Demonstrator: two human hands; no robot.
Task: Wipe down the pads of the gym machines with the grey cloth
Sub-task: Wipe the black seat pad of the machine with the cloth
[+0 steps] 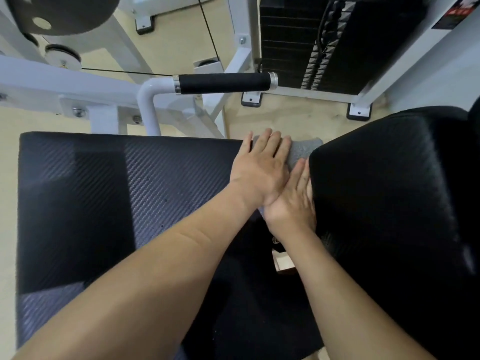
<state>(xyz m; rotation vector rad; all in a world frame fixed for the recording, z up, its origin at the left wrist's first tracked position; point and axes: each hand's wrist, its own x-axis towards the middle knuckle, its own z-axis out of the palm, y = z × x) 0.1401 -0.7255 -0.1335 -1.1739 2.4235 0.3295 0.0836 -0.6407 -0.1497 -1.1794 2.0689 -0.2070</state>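
Both hands lie flat and open on the grey cloth (302, 149), left hand (262, 170) over right hand (291, 203), pressing it at the seat pad (130, 203) far-right corner beside the back pad (389, 203); wiping is underway, next sweep should cover the remaining seat

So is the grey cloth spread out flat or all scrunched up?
Mostly flat: both hands, left hand and right hand, press the grey cloth against the seat pad edge. Most of it is hidden underneath.

bright even light | sheen on seat pad (155, 172) | wide-angle edge bending | slight softness
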